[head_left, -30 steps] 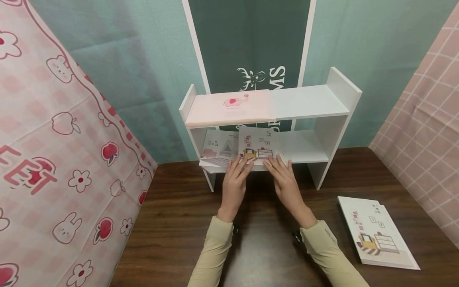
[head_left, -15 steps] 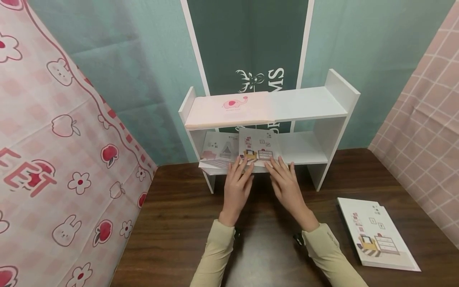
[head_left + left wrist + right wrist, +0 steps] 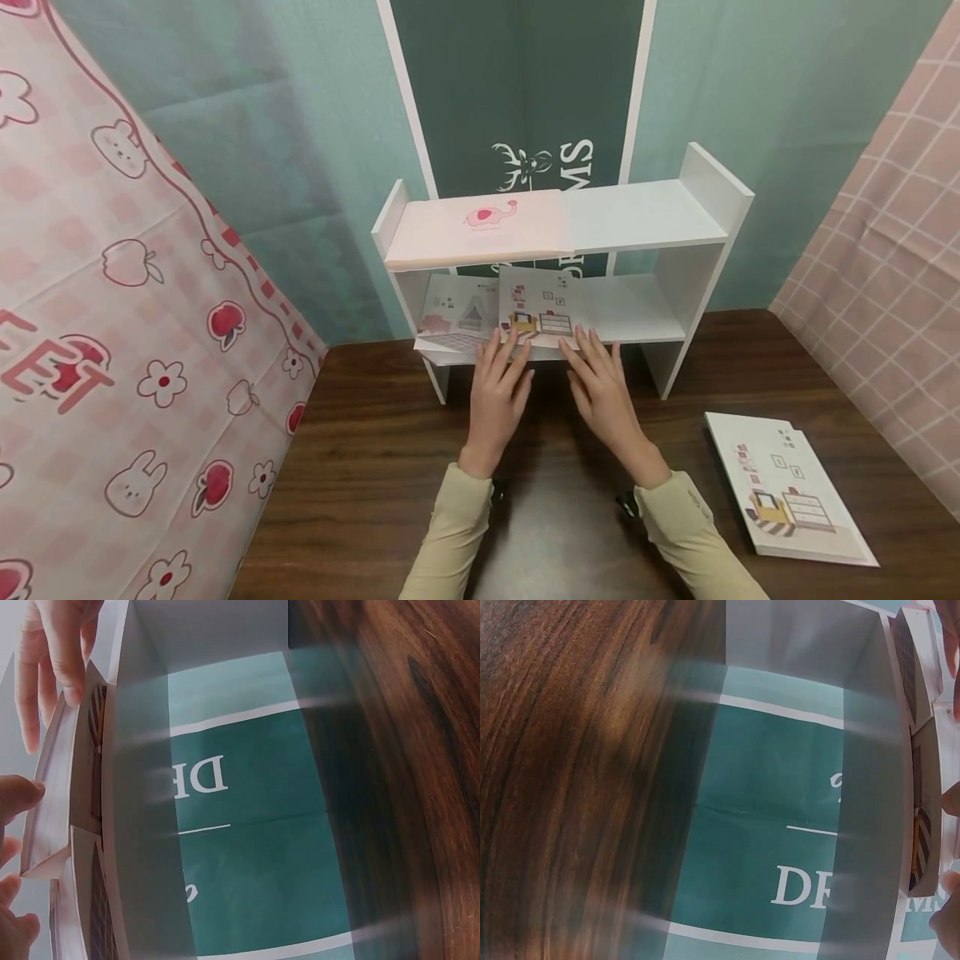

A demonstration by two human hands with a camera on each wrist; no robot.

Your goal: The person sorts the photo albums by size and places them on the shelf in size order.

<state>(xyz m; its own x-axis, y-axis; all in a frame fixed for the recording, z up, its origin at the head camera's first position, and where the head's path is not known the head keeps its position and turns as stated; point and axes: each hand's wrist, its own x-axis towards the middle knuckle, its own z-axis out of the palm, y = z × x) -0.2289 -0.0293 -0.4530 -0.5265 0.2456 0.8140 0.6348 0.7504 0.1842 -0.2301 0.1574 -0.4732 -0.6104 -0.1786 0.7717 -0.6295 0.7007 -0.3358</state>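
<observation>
On the lower board of a white two-tier shelf [image 3: 633, 304] lie two thin picture books side by side. The right book [image 3: 543, 300] shows a yellow armchair and a dresser; its left neighbour [image 3: 459, 312] shows a tent and overlaps its edge. My left hand [image 3: 497, 408] touches the front edge near where the books meet, fingers nearly straight. Against the right book's front corner rest the extended fingers of my right hand [image 3: 607, 408]. In the left wrist view, fingertips of both hands meet the book's edge [image 3: 56, 780], which juts past the shelf board.
A pink elephant-print book or pad [image 3: 480, 233] covers the left half of the top board. On the wooden table [image 3: 360, 500], at right, lies a small stack of similar books [image 3: 795, 492]. Patterned cloths hang left and right, a green curtain [image 3: 525, 75] behind.
My right hand has shifted slightly to the right along the book's front edge, and both hands sit a touch nearer to me. The books look unmoved.
</observation>
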